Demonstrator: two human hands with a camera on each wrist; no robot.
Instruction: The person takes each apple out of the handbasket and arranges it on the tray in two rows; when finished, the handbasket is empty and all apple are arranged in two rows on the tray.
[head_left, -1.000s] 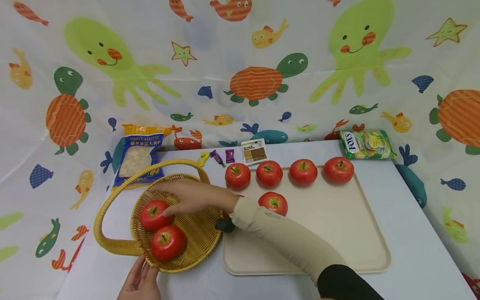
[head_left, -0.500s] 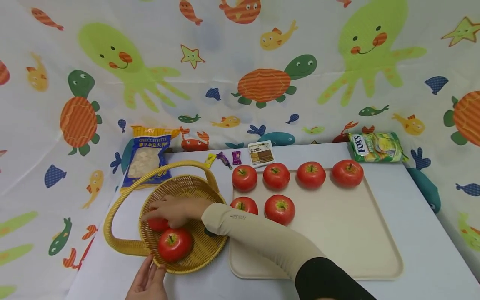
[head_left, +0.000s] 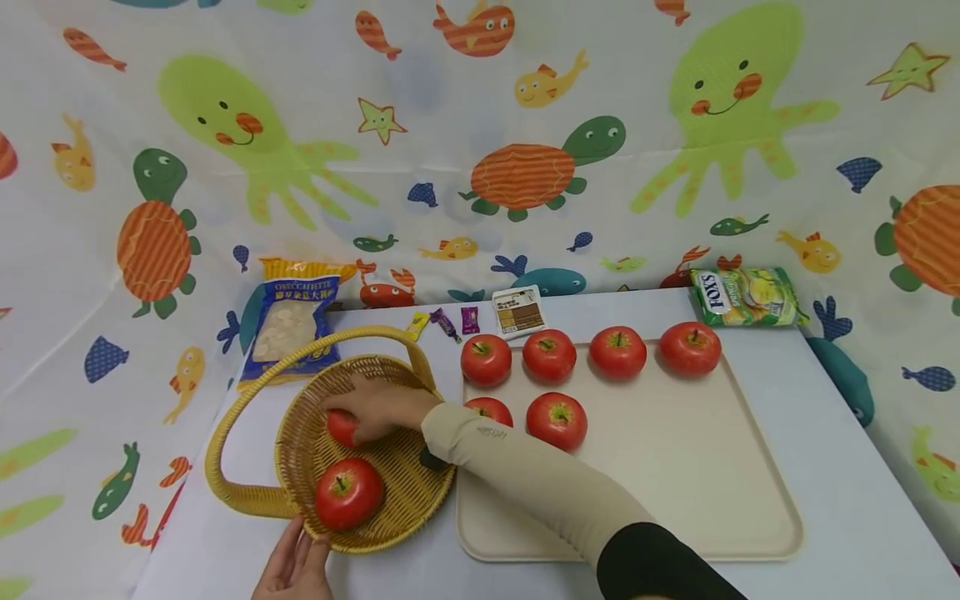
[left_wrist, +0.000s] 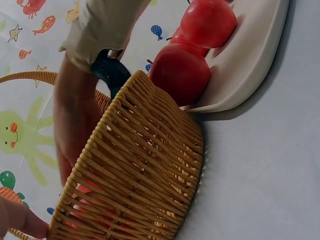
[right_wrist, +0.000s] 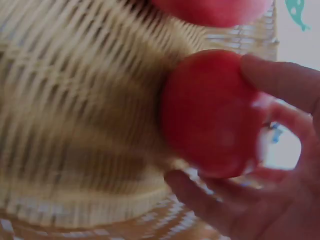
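Inside the round wicker basket (head_left: 408, 521), my right hand (head_left: 382, 410) grips a red apple (right_wrist: 215, 115). In the right wrist view the thumb lies on one side of this apple and the fingers curl along the other. A second red apple (head_left: 348, 493) lies in the basket toward the near left. My left hand (head_left: 294, 567) is at the near left of the basket, its fairly straight fingertips touching the rim beside the handle's base. In the left wrist view one finger (left_wrist: 27, 220) of it meets the woven edge; the rest of that hand is out of view.
A beige tray (head_left: 637, 500) stands right of the basket, with several red apples (head_left: 557, 421) at its back and left. Behind are a pasta bag (head_left: 288, 321), small wrapped sweets (head_left: 444, 323), a flat packet (head_left: 519, 311) and a green Fox's packet (head_left: 747, 297).
My right hand has closed round the farther apple in the basket and shifted it to the right, away from the left wall. My left hand stays at the rim.
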